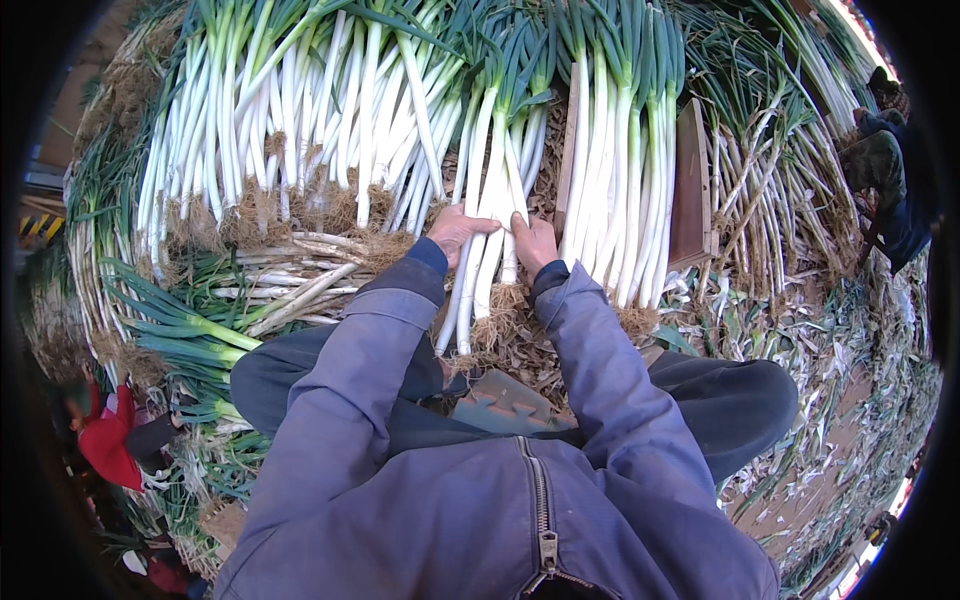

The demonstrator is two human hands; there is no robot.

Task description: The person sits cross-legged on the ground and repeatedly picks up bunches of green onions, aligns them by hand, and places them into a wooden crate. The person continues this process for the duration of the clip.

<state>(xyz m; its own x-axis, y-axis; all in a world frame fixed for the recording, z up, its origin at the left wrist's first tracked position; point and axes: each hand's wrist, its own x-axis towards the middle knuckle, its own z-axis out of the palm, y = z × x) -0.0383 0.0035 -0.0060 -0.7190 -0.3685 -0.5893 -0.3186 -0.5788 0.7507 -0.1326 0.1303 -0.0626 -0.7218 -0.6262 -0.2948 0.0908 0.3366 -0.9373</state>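
Observation:
Several long green onions with white stems lie between my two hands, their brown roots towards my lap and their green tops pointing away. My left hand grips the stems from the left, thumb laid across them. From the other side, my right hand holds the same bunch, its thumb pressed on a stem. Just right of that hand, a thick row of clean green onions lies between a thin wooden board and a brown wooden board.
A wide heap of white-stemmed green onions spreads to the left. Unpeeled, soil-stained onions lie at the right, and more by my left knee. Leaf scraps cover the ground. One person in red and another in dark clothes are nearby.

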